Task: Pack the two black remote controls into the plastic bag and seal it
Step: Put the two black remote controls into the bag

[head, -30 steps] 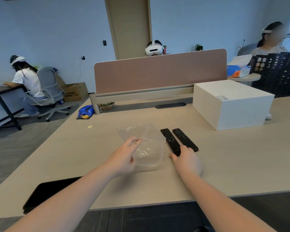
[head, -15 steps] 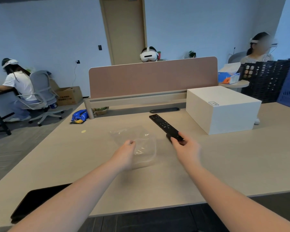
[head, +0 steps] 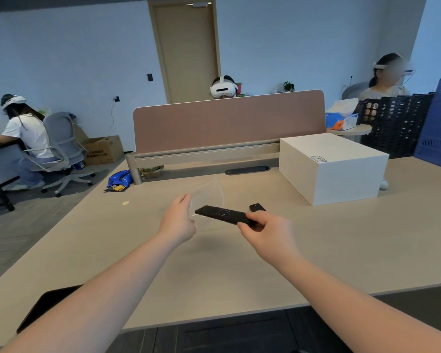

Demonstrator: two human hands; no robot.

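My right hand [head: 267,231] grips one black remote control [head: 220,214] by its near end and holds it above the table, its far end pointing left at the bag. My left hand [head: 178,221] holds the clear plastic bag [head: 209,197] lifted off the table by its near edge. The remote's tip lies at the bag's near edge; whether it is inside the bag I cannot tell. The second black remote control [head: 257,207] lies on the table behind my right hand, mostly hidden by it.
A white box [head: 334,166] stands on the table at the back right. A pink divider screen [head: 229,121] runs across the far edge. A dark flat device [head: 43,305] lies at the near left table edge. Blue and black crates [head: 418,126] stand far right. People sit beyond.
My right hand lifted one remote off the table and swung it left toward the bag. My left hand raised the bag off the table. The other remote stayed on the table.
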